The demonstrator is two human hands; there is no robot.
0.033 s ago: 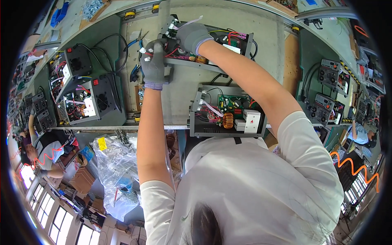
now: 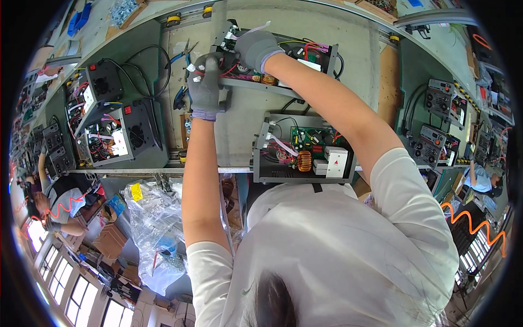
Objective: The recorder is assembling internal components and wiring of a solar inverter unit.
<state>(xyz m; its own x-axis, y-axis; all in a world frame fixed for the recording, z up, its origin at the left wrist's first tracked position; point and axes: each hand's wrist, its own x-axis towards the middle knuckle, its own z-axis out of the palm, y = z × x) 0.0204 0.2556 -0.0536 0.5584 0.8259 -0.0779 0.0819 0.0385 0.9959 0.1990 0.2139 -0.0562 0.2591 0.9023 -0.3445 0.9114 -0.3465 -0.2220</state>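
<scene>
Both my hands wear grey gloves with purple cuffs. They work at the left end of an open electrical unit in a dark metal case, with coloured wires and a copper coil inside. My left hand is closed at the case's end, beside small white connectors and a red wire; what its fingers hold is hidden. My right hand bends over the same end, fingers curled down, next to a small circuit board with white parts. Its fingertips are hidden too. A second open unit stands nearer my body, with a green board and coil.
Blue-handled pliers lie left of my left hand. Two units with cables stand on a green mat further left; more units stand at right. Clear plastic bags lie below the bench edge. Other people work at both far sides.
My left wrist and forearm have shifted very slightly to the left. My right hand stays put. At far left, another person's arm has moved a little.
</scene>
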